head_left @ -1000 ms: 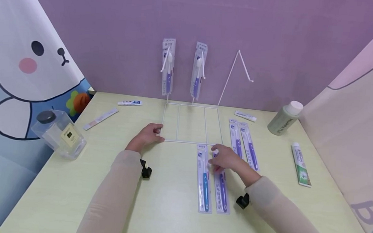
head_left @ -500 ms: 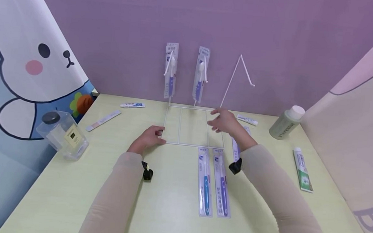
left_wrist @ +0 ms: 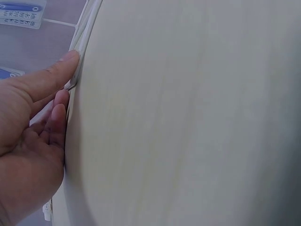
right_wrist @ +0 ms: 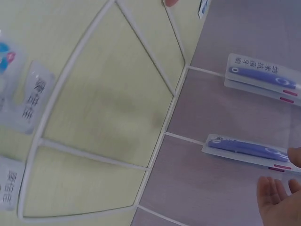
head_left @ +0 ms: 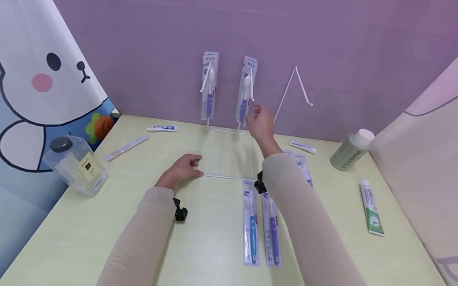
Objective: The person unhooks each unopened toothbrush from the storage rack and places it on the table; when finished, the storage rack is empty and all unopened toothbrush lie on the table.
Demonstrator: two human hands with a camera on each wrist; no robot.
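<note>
My left hand (head_left: 181, 170) pinches the front left corner of a white wire display rack (head_left: 227, 177); the left wrist view shows its thumb (left_wrist: 61, 68) on the wire. Packaged toothbrushes (head_left: 209, 96) hang from the rack's left hook. More toothbrush packs (head_left: 242, 100) hang on the middle hook, the front one purple-handled. Beside these, at their lower right, my right hand (head_left: 260, 124) is raised with relaxed fingers; in the right wrist view its thumb overlaps the edge of the toothbrush pack (right_wrist: 244, 149). The right hook (head_left: 302, 84) carries nothing.
A blue toothbrush pack (head_left: 252, 235) and a purple one (head_left: 273, 236) lie before the rack. Two more packs (head_left: 303, 166) lie partly behind my right sleeve. Small toothpaste tubes, a green-ended tube (head_left: 372, 209), a green bottle (head_left: 350, 151) and a clear bottle (head_left: 76, 165) stand or lie around.
My right hand has gone from the purple toothbrush pack on the table, up and left over the rack, to the middle hook's packs. My left hand keeps its place on the rack's corner.
</note>
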